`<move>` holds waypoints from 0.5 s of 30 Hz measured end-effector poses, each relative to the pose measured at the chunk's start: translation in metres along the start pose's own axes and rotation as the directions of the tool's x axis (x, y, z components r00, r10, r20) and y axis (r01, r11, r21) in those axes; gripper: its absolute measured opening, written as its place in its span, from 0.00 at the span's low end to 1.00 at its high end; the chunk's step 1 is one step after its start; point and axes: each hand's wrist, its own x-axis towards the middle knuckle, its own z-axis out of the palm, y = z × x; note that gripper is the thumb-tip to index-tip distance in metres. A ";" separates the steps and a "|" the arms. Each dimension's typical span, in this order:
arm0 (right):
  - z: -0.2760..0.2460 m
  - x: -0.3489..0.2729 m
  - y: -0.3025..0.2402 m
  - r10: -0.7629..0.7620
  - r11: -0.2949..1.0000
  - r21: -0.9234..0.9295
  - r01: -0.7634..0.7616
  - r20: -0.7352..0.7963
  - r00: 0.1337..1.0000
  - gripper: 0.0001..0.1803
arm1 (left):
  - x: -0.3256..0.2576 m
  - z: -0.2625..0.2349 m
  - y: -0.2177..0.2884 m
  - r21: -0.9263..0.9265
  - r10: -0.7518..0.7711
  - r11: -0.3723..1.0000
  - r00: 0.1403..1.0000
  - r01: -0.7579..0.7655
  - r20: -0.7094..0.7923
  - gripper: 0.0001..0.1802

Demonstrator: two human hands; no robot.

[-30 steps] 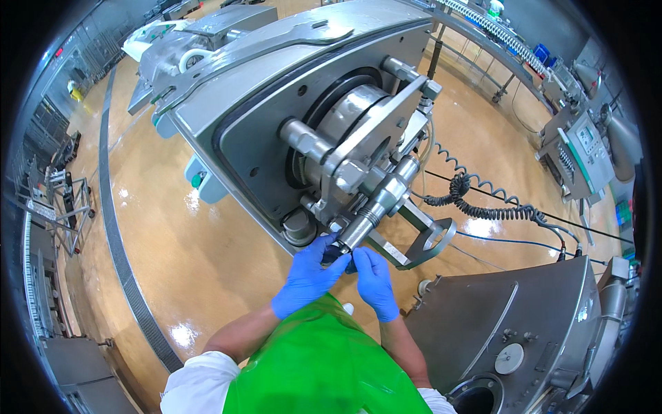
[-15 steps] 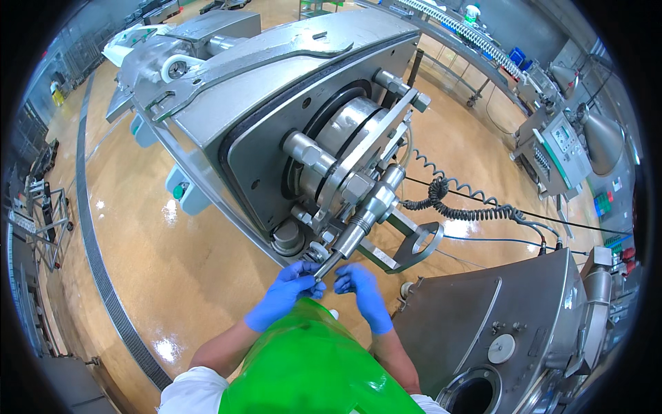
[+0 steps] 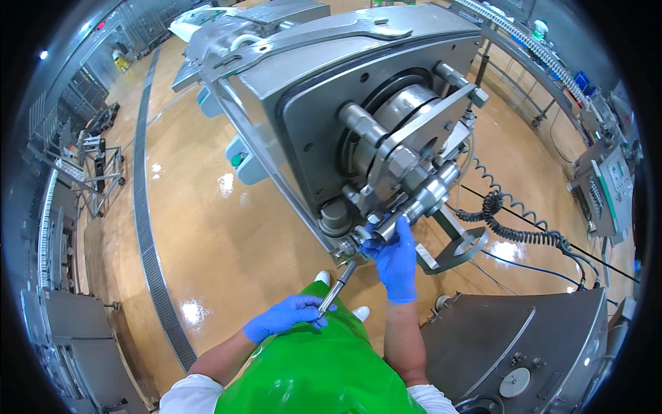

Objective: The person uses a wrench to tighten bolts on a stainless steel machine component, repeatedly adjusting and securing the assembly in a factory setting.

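Note:
My left hand (image 3: 293, 314), in a blue glove, is closed on the lower end of a slim metal rod (image 3: 339, 284). The rod slants up and away in front of the green apron (image 3: 310, 366), apart from the cylindrical metal fitting (image 3: 426, 196). My right hand (image 3: 398, 269), gloved alike, has its fingers wrapped round the open near end of that fitting. What its far fingers touch is partly hidden. The fitting is mounted on the front of a large steel machine (image 3: 276, 76), beside a bolted clamp plate (image 3: 414, 141) and a round steel drum (image 3: 407, 107).
A large flat wrench (image 3: 324, 43) lies on top of the machine. Right of the fitting are a metal loop bracket (image 3: 469, 252) and a black coiled cable (image 3: 493, 207). A steel cabinet (image 3: 483, 338) stands at lower right. A drain channel (image 3: 145, 228) crosses the glossy floor at left.
The rod has come away from the fitting's end and moved down and left with my left hand. My right hand has reached up onto the fitting. The whole view has shifted.

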 end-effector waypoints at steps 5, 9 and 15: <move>0.017 -0.001 0.020 -0.190 0.979 -0.094 0.179 -0.134 0.973 0.22 | -0.020 -0.014 -0.009 -0.017 -0.003 1.000 0.999 0.002 -0.035 0.27; 0.029 -0.003 0.015 -0.273 0.950 -0.231 0.210 -0.290 0.917 0.20 | -0.008 -0.052 0.005 0.006 0.062 0.998 0.994 -0.063 0.087 0.27; 0.024 -0.008 0.028 -0.501 0.846 -0.415 0.335 -0.407 0.763 0.17 | -0.015 -0.142 0.059 0.228 0.051 0.969 0.983 -0.091 0.174 0.23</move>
